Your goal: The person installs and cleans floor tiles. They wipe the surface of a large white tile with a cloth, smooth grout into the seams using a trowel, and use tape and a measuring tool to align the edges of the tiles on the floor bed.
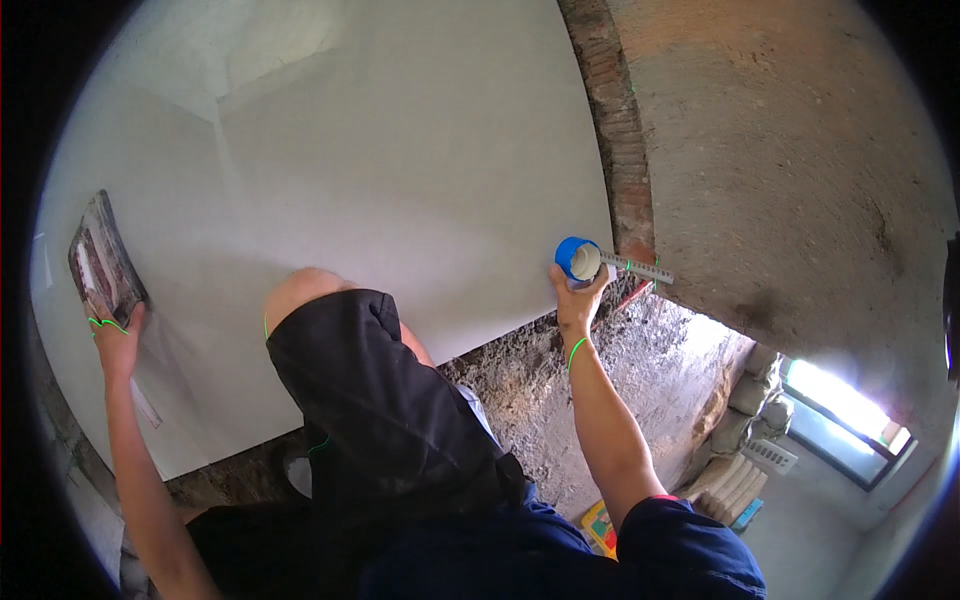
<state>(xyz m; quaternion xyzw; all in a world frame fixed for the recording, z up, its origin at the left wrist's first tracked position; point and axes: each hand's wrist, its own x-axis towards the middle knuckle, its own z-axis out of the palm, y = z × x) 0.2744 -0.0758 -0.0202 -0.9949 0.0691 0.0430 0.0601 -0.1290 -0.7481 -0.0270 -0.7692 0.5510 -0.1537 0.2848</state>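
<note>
- Fingers of the left hand (115, 335) curl round the lower edge of a board (103, 262), holding it flat against the white wall (400, 170), far left.
- Right hand (578, 300) is closed round the grip of a blue trowel (578, 258), whose round face carries pale plaster; it sits at the wall's right edge.
- A perforated metal strip (640, 268) pokes out just beside the trowel, by the brick edge (622, 150).
- A raised knee in dark shorts (370, 400) lies between the arms.
- Stacked sacks (750, 410) and a bright window (840, 405) show lower right.
</note>
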